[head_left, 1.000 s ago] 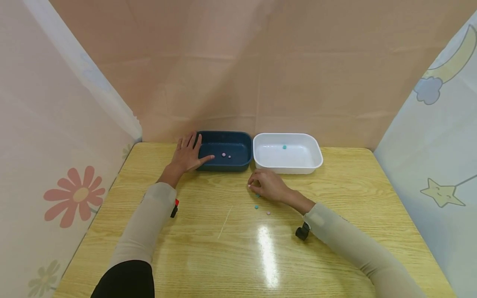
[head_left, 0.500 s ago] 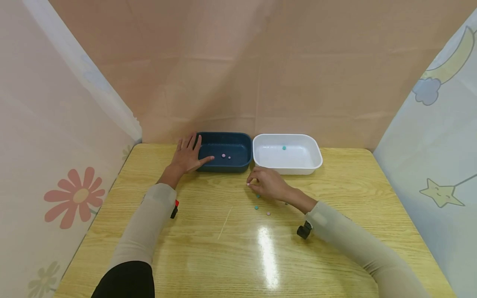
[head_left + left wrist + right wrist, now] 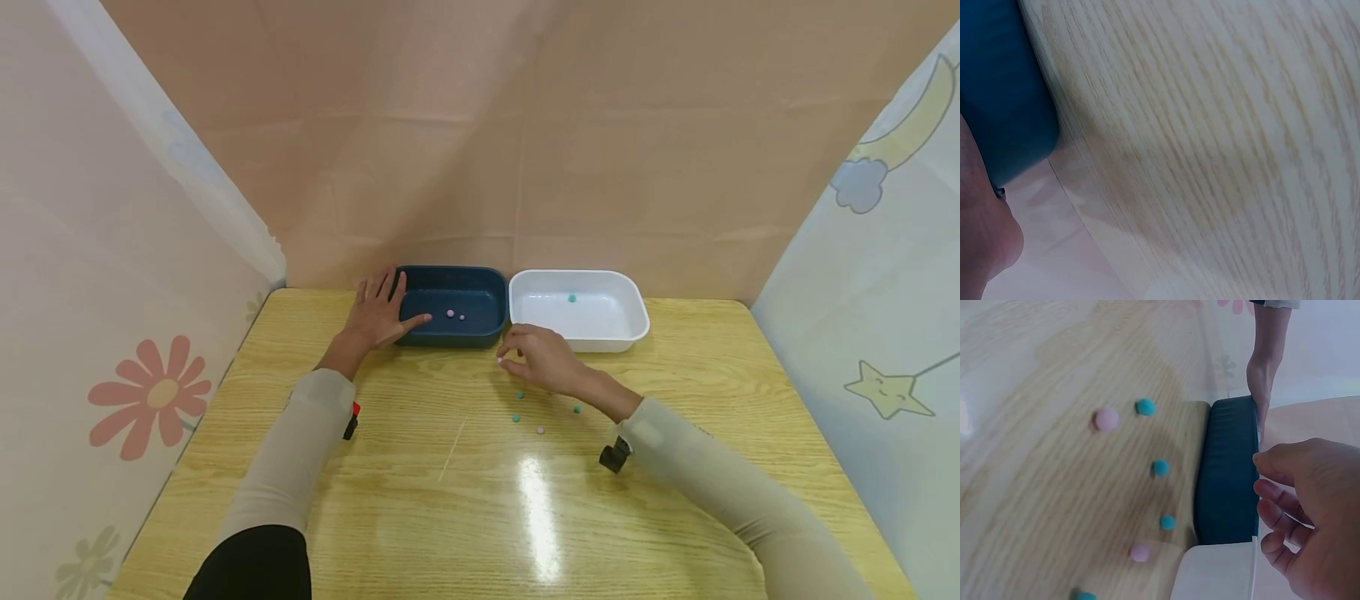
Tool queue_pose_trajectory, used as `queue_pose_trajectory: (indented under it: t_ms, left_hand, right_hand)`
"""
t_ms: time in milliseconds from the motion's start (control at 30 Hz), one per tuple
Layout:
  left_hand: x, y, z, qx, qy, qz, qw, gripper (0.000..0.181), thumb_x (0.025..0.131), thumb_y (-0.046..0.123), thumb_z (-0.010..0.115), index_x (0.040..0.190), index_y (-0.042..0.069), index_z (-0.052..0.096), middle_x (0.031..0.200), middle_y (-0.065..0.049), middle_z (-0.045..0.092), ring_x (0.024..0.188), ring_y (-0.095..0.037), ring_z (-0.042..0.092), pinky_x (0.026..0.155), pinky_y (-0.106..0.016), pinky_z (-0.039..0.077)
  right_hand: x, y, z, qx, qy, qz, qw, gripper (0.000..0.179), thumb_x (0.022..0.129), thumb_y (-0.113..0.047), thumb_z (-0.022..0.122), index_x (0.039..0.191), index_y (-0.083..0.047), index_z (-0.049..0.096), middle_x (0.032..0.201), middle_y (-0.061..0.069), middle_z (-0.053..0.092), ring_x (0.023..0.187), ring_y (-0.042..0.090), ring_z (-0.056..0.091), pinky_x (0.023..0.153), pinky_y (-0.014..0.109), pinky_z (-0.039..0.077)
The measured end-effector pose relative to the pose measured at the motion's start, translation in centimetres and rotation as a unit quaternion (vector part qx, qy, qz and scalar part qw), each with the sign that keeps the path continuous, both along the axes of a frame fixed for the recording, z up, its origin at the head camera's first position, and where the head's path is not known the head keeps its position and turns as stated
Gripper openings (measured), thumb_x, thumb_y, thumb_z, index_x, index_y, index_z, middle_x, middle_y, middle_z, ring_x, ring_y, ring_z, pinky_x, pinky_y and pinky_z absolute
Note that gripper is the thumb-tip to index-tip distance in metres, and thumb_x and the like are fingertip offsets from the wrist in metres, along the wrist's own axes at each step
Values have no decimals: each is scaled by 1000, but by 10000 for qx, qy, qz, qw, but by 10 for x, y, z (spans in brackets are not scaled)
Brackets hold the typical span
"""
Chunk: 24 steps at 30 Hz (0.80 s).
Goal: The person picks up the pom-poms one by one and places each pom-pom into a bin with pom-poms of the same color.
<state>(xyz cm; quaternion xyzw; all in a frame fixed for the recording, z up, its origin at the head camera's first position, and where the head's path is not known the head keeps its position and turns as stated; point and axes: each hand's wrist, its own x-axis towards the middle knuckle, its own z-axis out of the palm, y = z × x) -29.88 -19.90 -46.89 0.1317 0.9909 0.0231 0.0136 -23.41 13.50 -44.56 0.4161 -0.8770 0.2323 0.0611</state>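
Observation:
My left hand (image 3: 375, 315) rests spread on the left end of a dark blue tray (image 3: 452, 341). Inside that tray lie a pink ball (image 3: 450, 314) and a smaller pink ball (image 3: 462, 317). Just in front of the seam between the trays, my right hand (image 3: 546, 358) pinches a tiny pale pink ball (image 3: 500, 360) between thumb and index finger. The right wrist view hides that ball behind the fingers. A white tray (image 3: 641, 327) stands to the right, with one teal ball (image 3: 572, 297) in it.
Several small balls lie loose on the wooden table (image 3: 390, 500) below the right hand, among them a pink ball (image 3: 1107, 419) and a teal ball (image 3: 1160, 467). A brown backdrop (image 3: 450, 167) rises behind the trays, and printed side panels flank the table.
My right hand has risen slightly toward the trays with the pinched ball, uncovering teal balls on the table. My left hand stays where it was.

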Motion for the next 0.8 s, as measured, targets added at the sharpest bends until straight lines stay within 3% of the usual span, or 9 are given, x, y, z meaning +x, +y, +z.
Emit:
queue_pose_trajectory:
  t_ms: [233, 600, 800]
  left_hand:
    - [1, 1, 1, 48, -25, 8, 10000, 105, 88, 80, 32, 158, 7, 4, 163, -18, -1, 150, -36, 1, 118, -59, -1]
    - [2, 0, 2, 92, -31, 0, 10000, 105, 88, 80, 31, 158, 6, 4, 163, -18, -2, 150, -36, 1, 117, -60, -1]
    - [1, 0, 1, 68, -27, 12, 10000, 105, 87, 81, 29, 158, 7, 3, 164, -18, -2, 150, -35, 0, 117, -60, 0]
  right_hand:
    - [-6, 0, 8, -1, 53, -142, 9999, 9, 90, -23, 72, 95, -18, 77, 96, -6, 67, 84, 12, 63, 68, 26, 51]
    - [-18, -1, 16, -82, 256, -224, 9994, 8, 89, -20, 71, 94, -17, 77, 90, -6, 66, 74, 9, 57, 63, 24, 47]
    - [-24, -2, 19, -21, 169, -253, 9995, 9, 89, -18, 71, 96, -15, 77, 92, 1, 68, 76, 13, 58, 64, 26, 47]
